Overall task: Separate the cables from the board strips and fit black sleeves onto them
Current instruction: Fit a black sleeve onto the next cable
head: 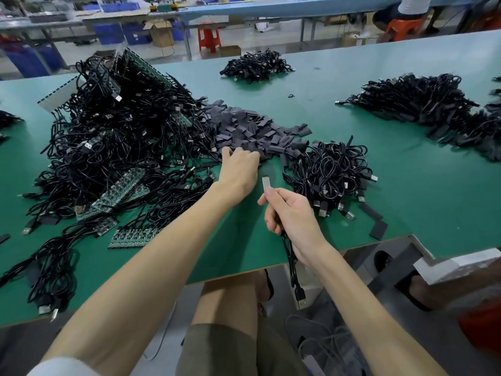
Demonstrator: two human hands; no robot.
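My right hand point(288, 215) grips a black cable point(294, 270) whose small bare board end point(265, 183) sticks up past my thumb; the cable's USB plug dangles below the table edge. My left hand point(238, 166) reaches forward, its fingers curled down into the near edge of a heap of flat black sleeves point(249, 128). Whether it holds a sleeve is hidden by the knuckles. A big tangle of black cables still on green board strips point(119, 191) lies to the left.
A bundle of cables point(333, 172) sits just right of my hands, with loose sleeves point(378, 229) near the green table's front edge point(244, 272). More cable piles lie far centre point(254, 66) and far right point(423, 104). Red stools and benches stand behind.
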